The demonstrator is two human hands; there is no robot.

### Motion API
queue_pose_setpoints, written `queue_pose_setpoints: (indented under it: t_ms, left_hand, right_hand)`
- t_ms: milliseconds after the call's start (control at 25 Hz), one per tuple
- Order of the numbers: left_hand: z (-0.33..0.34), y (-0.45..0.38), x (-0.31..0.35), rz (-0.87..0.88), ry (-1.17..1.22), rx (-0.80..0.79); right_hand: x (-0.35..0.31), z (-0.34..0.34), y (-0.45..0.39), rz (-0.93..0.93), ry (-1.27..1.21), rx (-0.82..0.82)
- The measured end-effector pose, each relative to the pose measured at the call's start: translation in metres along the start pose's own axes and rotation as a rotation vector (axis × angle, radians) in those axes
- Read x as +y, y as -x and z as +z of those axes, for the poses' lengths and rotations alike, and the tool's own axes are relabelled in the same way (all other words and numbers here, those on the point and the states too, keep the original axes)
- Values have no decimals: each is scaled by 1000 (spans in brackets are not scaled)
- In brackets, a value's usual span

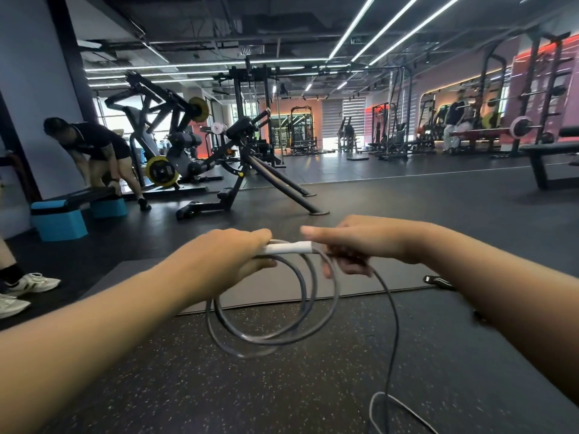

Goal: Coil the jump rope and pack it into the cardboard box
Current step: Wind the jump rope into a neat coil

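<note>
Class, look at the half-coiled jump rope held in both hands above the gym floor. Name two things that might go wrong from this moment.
1. The grey plastic rope loops hang loose below the left hand, which grips the white cylindrical handle; they may spring apart and undo the coil.
2. The uncoiled rope tail trails from the right hand down to the speckled black rubber floor, where it curls and might snag or knot as it is drawn in.

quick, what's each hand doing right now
Left hand: closed, gripping the white handle and the coiled rope loops.
Right hand: closed, pinching the rope by the handle's end.
</note>
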State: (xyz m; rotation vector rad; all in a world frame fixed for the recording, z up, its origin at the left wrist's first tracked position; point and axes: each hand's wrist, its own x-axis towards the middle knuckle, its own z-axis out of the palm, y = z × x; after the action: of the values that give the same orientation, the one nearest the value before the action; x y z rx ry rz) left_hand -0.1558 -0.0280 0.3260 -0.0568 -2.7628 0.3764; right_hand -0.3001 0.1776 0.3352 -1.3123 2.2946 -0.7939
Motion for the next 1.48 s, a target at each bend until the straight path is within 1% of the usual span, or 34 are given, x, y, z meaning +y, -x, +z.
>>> queue_pose_setpoints:
  t_ms: [40,80,120,200,240,280,360,440,480,520,600,680,720,760,840,880,920,1000,1040,1120,1200,1320,1400,1480]
  left_hand:
    - [-4,5,-9,-14,22,0]
    - [-6,10,-19,-44,93,-25]
    - [-8,15,-27,-90,221,-46]
    - [-6,24,-36,-201,499,-14]
    - [-1,24,-35,-259,565,26]
    - [7,23,-30,-314,579,75]
    - [23,16,-15,-436,602,149]
    - [28,7,0,-556,805,170]
    - [29,2,4,-607,946,178]
    - [29,-2,8,-651,1093,185]
    - [27,-8,13,-726,1420,253]
    - [22,-16,17,-838,1730,383]
    - [20,-20,20,-908,1839,466]
    - [17,-24,25,-976,1940,560]
    - [12,-32,36,-1083,2085,723]
    - [15,-36,42,-1106,2090,751]
    - [18,-39,50,-1119,2067,724]
    - [23,-43,62,-1174,2045,595]
    - [24,-44,64,-1190,2038,543]
    - [19,-43,61,-1209,1999,497]
    - [14,-38,59,-1225,1951,472]
    - [13,-31,70,-1201,1939,422]
    - [11,-30,75,-1188,1987,439]
    - [11,-34,74,-1201,1983,439]
  right_hand:
    - [14,-4,4,35,-17,-5]
    - [30,-7,9,53,-61,-3]
    - [43,-8,15,60,-126,16]
    - [62,-6,23,71,-258,120]
    - [65,-1,24,64,-341,187]
    - [65,5,21,35,-458,243]
    - [57,25,7,-49,-757,298]
    - [49,49,-7,-102,-1007,306]
    - [49,60,-12,-118,-1080,314]
    - [52,69,-14,-130,-1104,329]
    - [62,82,-14,-95,-999,392]
    - [70,96,-13,-26,-829,439]
    - [72,103,-13,-8,-802,434]
    - [72,112,-15,-18,-829,414]
    - [60,128,-20,-117,-954,364]
    - [49,133,-23,-181,-1006,350]
    - [35,136,-28,-241,-1039,345]
    - [10,139,-41,-305,-1100,369]
    - [1,140,-46,-310,-1135,386]
    - [-5,141,-52,-309,-1158,424]
    - [-7,142,-52,-313,-1181,440]
    - [-9,139,-56,-256,-1227,530]
    - [-11,134,-57,-246,-1198,577]
    - [-13,126,-55,-260,-1089,621]
